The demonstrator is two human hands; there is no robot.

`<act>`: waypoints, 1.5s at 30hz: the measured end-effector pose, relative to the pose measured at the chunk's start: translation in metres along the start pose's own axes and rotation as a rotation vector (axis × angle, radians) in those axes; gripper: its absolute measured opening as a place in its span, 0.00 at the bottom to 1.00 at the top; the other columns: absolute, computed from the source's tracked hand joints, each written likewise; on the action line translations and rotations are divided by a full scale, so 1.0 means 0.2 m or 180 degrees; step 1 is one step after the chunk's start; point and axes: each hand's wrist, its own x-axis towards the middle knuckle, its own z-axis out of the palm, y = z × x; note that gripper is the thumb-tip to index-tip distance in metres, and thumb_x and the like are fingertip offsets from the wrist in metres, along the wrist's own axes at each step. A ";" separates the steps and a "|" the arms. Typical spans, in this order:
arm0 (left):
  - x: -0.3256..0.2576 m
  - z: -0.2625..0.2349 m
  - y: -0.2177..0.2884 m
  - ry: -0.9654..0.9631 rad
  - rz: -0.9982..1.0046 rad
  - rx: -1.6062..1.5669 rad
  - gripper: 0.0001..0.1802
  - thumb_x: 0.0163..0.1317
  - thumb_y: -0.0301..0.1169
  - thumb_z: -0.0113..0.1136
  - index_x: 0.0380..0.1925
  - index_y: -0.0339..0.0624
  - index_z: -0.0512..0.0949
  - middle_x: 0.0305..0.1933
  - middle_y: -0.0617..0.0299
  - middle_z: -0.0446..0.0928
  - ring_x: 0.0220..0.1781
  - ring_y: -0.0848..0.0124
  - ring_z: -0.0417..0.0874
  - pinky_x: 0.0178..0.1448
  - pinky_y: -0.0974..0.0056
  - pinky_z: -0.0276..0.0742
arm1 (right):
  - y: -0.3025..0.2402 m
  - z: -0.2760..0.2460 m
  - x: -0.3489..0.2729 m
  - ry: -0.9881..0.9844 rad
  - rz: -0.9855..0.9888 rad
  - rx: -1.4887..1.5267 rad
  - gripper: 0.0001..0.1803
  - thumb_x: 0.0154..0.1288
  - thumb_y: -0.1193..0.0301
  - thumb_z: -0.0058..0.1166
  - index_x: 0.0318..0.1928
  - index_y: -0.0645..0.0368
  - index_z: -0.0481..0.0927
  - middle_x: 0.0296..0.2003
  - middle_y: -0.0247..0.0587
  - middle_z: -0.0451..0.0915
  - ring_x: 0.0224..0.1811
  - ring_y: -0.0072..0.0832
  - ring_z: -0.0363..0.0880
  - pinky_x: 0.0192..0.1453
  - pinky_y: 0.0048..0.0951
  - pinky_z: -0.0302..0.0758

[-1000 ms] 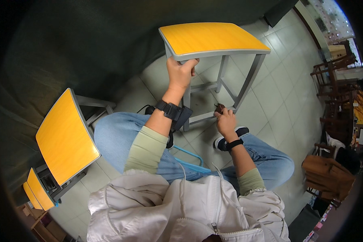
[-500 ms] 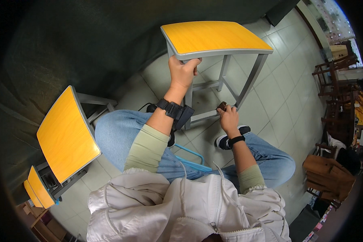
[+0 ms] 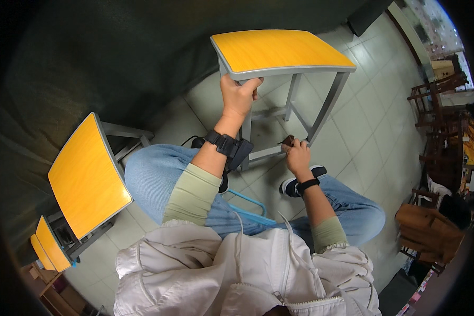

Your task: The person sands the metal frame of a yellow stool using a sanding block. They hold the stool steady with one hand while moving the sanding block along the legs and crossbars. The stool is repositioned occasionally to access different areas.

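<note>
In front of me stands a stool (image 3: pixel 284 50) with a yellow wood-grain seat and a grey metal frame. My left hand (image 3: pixel 238 97) is closed round the top of its near-left leg, just under the seat's corner; some of its fingers are hidden behind the leg. My right hand (image 3: pixel 299 157) is low down at the stool's near crossbar (image 3: pixel 266 153), close to the near-right leg. Its fingers pinch a small dark brown piece (image 3: pixel 288 140) against the bar. Whether that piece is cloth or something stiffer, I cannot tell.
Another yellow-topped stool (image 3: pixel 89 176) stands at my left, with a smaller-looking yellow top (image 3: pixel 50 245) behind it. A light blue frame (image 3: pixel 250 205) lies between my legs. Dark drapery (image 3: pixel 116 58) hangs beyond. Wooden chairs (image 3: pixel 437 100) and a brown coat (image 3: pixel 429 226) are at the right.
The brown piece has shifted slightly left along the crossbar and turned in my right fingers. My left hand keeps its grip on the leg.
</note>
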 end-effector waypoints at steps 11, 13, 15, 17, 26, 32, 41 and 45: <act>-0.01 -0.02 0.00 -0.0151 0.0019 0.0199 0.06 0.50 0.24 0.58 0.25 0.30 0.79 0.23 0.60 0.77 0.17 0.73 0.72 0.19 0.69 0.66 | -0.02 -0.01 -0.03 -0.0125 0.0064 0.0128 0.14 0.61 0.67 0.51 0.44 0.37 0.87 0.44 0.37 0.75 0.48 0.39 0.71 0.47 0.38 0.67; -0.01 -0.02 0.00 -0.0153 0.0011 0.0233 0.06 0.50 0.24 0.58 0.25 0.30 0.79 0.22 0.59 0.77 0.17 0.73 0.72 0.19 0.69 0.67 | -0.01 -0.01 -0.02 0.0094 0.0040 0.0053 0.14 0.62 0.67 0.50 0.44 0.37 0.86 0.45 0.37 0.75 0.48 0.39 0.71 0.47 0.38 0.67; -0.01 -0.02 0.00 -0.0153 0.0022 0.0251 0.06 0.50 0.24 0.58 0.25 0.30 0.79 0.22 0.59 0.77 0.16 0.73 0.72 0.19 0.69 0.67 | -0.01 -0.01 -0.02 0.0025 0.0087 -0.0019 0.14 0.63 0.66 0.50 0.44 0.36 0.86 0.45 0.36 0.75 0.48 0.39 0.71 0.47 0.38 0.67; -0.02 -0.01 0.00 -0.0154 0.0031 0.0256 0.06 0.50 0.24 0.58 0.25 0.30 0.79 0.22 0.60 0.77 0.16 0.73 0.72 0.19 0.69 0.66 | -0.02 -0.01 -0.02 0.0175 0.0069 -0.0134 0.14 0.64 0.65 0.50 0.44 0.36 0.86 0.45 0.36 0.75 0.48 0.38 0.71 0.47 0.38 0.67; -0.02 -0.01 0.00 -0.0150 -0.0034 0.0232 0.06 0.49 0.24 0.58 0.24 0.30 0.79 0.23 0.60 0.78 0.16 0.74 0.72 0.19 0.69 0.66 | -0.04 -0.02 -0.05 0.0068 0.0063 -0.0094 0.14 0.63 0.68 0.49 0.44 0.37 0.85 0.41 0.36 0.74 0.47 0.38 0.70 0.46 0.38 0.67; -0.01 -0.01 0.00 -0.0141 -0.0012 0.0281 0.06 0.50 0.24 0.58 0.24 0.31 0.79 0.23 0.60 0.78 0.16 0.74 0.72 0.19 0.69 0.66 | -0.04 -0.02 -0.06 -0.0007 0.0179 -0.0002 0.15 0.63 0.68 0.48 0.46 0.39 0.85 0.43 0.35 0.75 0.47 0.38 0.70 0.46 0.38 0.67; 0.00 0.00 0.00 -0.0054 0.0052 0.0080 0.07 0.48 0.25 0.60 0.19 0.30 0.78 0.15 0.62 0.74 0.12 0.74 0.72 0.18 0.70 0.66 | -0.05 -0.02 -0.07 0.0168 0.0057 0.0038 0.15 0.63 0.66 0.49 0.47 0.39 0.85 0.43 0.36 0.75 0.47 0.38 0.70 0.47 0.38 0.67; 0.00 0.00 0.01 -0.0070 0.0050 0.0078 0.08 0.48 0.26 0.61 0.19 0.29 0.78 0.15 0.61 0.75 0.12 0.74 0.72 0.18 0.70 0.66 | -0.05 -0.02 -0.07 -0.0008 0.0220 -0.0025 0.16 0.64 0.67 0.48 0.48 0.38 0.84 0.45 0.36 0.75 0.48 0.39 0.70 0.49 0.38 0.67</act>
